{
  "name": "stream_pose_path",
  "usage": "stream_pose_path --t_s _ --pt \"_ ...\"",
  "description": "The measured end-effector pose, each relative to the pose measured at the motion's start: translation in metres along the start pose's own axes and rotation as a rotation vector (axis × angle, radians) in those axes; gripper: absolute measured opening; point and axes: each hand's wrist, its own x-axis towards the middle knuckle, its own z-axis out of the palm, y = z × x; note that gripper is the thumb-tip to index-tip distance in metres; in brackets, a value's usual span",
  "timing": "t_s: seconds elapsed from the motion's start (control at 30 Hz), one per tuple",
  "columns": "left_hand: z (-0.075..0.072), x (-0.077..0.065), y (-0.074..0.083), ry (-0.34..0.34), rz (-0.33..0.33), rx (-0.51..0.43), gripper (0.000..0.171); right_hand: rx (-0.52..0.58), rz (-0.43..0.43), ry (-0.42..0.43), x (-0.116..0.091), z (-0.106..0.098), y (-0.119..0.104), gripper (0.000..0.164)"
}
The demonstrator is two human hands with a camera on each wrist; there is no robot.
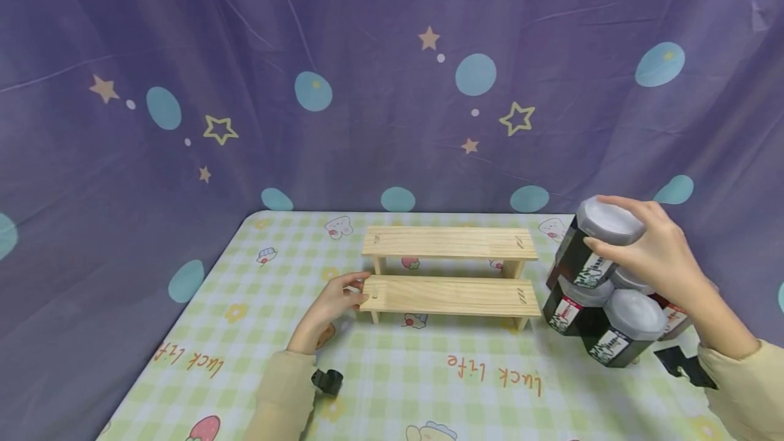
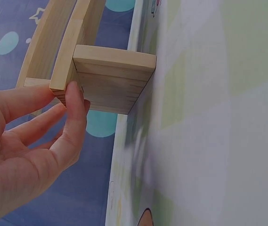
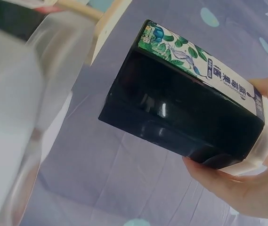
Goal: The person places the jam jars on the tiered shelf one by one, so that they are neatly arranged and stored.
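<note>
A two-step wooden display rack (image 1: 453, 295) stands on the table. My left hand (image 1: 331, 305) pinches the left end of its lower step between thumb and fingers; the left wrist view shows the thumb and fingertips on the board's corner (image 2: 60, 82). On the right, my right hand (image 1: 664, 257) grips a dark jam jar (image 1: 582, 250) around its whitish lid. Tilted, this jar hangs above the other jars. The right wrist view shows its black side and leafy label (image 3: 190, 59). Below it stand a jar with a red label (image 1: 566, 312) and a jar with a white label (image 1: 609, 346).
More jars, one with reddish contents (image 1: 674, 318), stand behind these, partly hidden by my right hand and the held jar. A green-checked tablecloth (image 1: 245, 332) covers the table. A purple curtain (image 1: 392, 148) hangs behind its far edge.
</note>
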Motion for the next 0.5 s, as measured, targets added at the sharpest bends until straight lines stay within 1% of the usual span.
stream_pose_path --t_s 0.1,0.2,0.3,0.43,0.5 --pt "0.0 0.001 -0.001 -0.006 0.005 -0.001 0.045 0.014 -0.026 0.0 0.003 0.007 -0.006 0.059" --pt "-0.001 0.001 -0.001 -0.02 0.013 -0.015 0.045 0.03 -0.028 -0.003 0.006 0.013 -0.013 0.059" --pt "-0.002 -0.006 0.009 -0.033 0.016 -0.019 0.044 0.048 -0.04 -0.007 0.009 0.02 -0.018 0.059" --pt "-0.002 -0.019 0.027 -0.035 0.006 -0.014 0.044 0.073 -0.063 -0.021 0.012 0.029 -0.025 0.059" --pt "-0.003 -0.02 0.029 -0.038 0.005 -0.012 0.044 0.086 -0.069 -0.03 0.014 0.034 -0.028 0.058"
